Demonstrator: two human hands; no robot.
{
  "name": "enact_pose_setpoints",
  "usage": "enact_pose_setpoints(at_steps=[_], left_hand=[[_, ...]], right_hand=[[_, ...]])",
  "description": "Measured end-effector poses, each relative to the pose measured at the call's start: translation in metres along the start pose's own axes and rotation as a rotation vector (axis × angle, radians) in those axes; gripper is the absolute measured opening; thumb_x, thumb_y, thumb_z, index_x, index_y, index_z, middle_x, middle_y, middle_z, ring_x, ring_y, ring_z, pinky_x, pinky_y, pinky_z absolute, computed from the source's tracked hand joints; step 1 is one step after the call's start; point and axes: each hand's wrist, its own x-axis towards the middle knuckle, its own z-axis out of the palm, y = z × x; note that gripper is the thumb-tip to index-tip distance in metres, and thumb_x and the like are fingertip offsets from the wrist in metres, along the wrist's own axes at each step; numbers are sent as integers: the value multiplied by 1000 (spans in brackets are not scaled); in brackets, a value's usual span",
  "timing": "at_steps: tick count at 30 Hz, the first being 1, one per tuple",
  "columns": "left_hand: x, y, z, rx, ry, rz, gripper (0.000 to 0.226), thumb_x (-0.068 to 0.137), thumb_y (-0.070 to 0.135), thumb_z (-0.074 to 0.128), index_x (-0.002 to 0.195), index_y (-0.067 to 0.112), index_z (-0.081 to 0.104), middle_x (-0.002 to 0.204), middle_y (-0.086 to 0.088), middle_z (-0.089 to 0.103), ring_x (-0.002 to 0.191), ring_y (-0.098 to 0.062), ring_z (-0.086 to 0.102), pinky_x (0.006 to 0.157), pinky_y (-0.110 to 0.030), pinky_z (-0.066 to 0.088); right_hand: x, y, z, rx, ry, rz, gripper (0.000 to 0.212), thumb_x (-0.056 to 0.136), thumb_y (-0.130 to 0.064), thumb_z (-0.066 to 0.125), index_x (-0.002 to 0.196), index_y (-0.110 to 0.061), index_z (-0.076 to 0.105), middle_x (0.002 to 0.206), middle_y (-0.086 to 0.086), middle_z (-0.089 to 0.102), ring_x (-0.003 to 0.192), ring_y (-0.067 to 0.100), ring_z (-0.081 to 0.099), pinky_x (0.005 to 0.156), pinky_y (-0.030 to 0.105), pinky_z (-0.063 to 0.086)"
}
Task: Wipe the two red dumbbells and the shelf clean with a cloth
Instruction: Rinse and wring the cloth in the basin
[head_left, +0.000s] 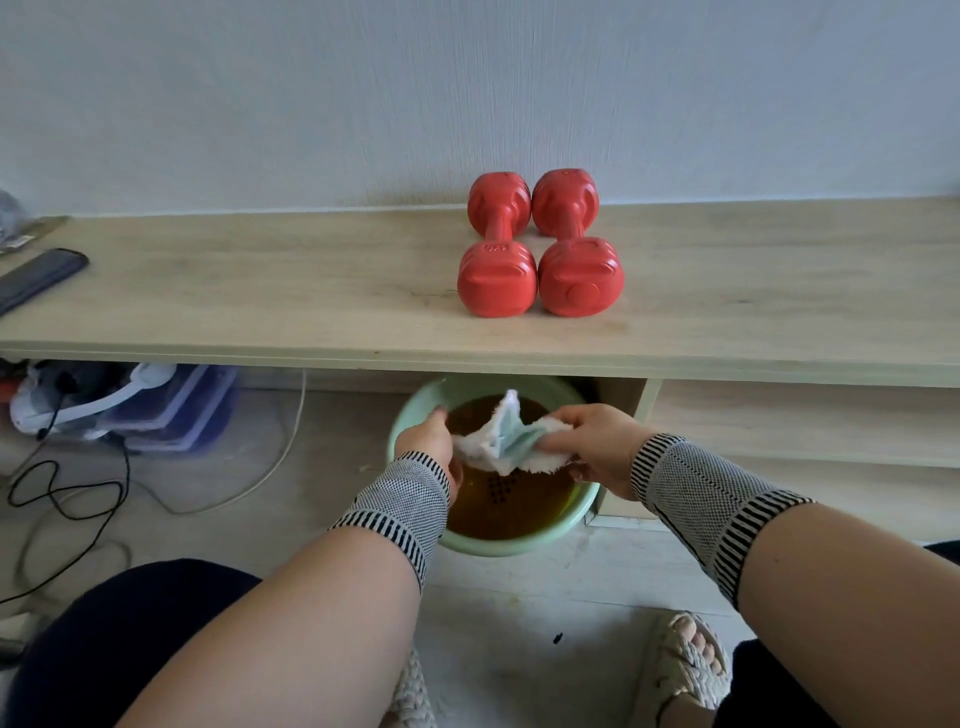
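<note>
Two red dumbbells lie side by side on the pale wooden shelf (260, 291), ends toward me: the left dumbbell (497, 249) and the right dumbbell (576, 244). Below the shelf's front edge, a white and pale green cloth (506, 439) is stretched over a green basin (415, 410) of brownish water. My left hand (428, 441) grips the cloth's left end. My right hand (592, 447) grips its right end. Both wrists wear striped knit bands.
A dark flat object (39, 275) lies at the shelf's left end. Under the shelf on the left are a clear storage box (171, 410), white headphones and loose cables (78, 493) on the floor. A lower shelf board (805, 421) runs at right. My sandalled foot (685, 660) is near the basin.
</note>
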Motion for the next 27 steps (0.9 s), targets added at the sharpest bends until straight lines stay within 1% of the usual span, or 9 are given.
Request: enact_pose_setpoints(at_steps=[2,6,8,10,14,17,20,23,27], left_hand=[[4,0,-4,169,36,93,66,77,61,64,117,9,56,101,-9,62,86,-23,60,86,-41,53],[-13,1,-6,304,-368,111,107,41,84,70,126,22,57,125,-2,62,112,-21,57,97,-54,43],[-18,0,-6,382,-507,111,105,41,74,74,128,18,55,127,-3,61,118,-20,54,106,-59,31],[-20,-2,-6,433,-540,79,106,43,67,74,131,14,51,131,-6,60,125,-22,50,110,-56,24],[-19,-11,-8,356,-684,79,87,52,60,82,126,19,61,124,-5,66,125,-25,53,112,-50,30],[-15,-9,-7,170,-653,146,56,72,36,79,121,13,64,120,-13,68,115,-33,61,104,-55,40],[-16,1,-7,-26,-627,143,27,90,17,61,116,9,65,114,-20,69,105,-36,66,94,-52,50],[-19,6,-11,-31,-668,39,30,93,19,57,121,12,62,116,-19,68,105,-37,66,90,-52,51],[-20,2,-16,194,-884,36,49,89,4,49,136,17,50,131,-18,59,120,-36,57,97,-50,48]], right_hand=[[-2,-5,3,105,40,-12,15,85,-23,66,97,-14,67,92,7,64,81,18,58,72,30,51],[-3,-12,8,253,44,-26,21,91,-33,57,95,-15,67,90,11,64,83,25,59,94,46,47],[-5,-14,10,290,41,-48,30,94,-35,53,107,-11,65,95,13,68,86,26,64,85,45,54],[-8,-15,10,371,15,-50,36,96,-36,48,114,-8,61,101,16,71,92,28,68,77,40,56],[-13,-13,7,494,-156,-44,47,93,-43,50,119,-5,60,111,19,67,103,32,65,84,43,54],[-19,-9,5,453,-265,-109,44,80,-17,68,120,-2,57,108,19,66,97,32,65,85,44,54],[-18,-7,2,277,-10,-49,39,80,5,64,118,-1,56,105,20,65,89,32,67,70,41,57],[-16,-4,-4,341,145,-12,24,82,0,65,106,2,61,103,20,64,86,30,67,61,36,57],[-25,-8,-3,507,20,-18,9,90,-12,57,87,-6,63,70,8,64,64,21,63,56,32,50]])
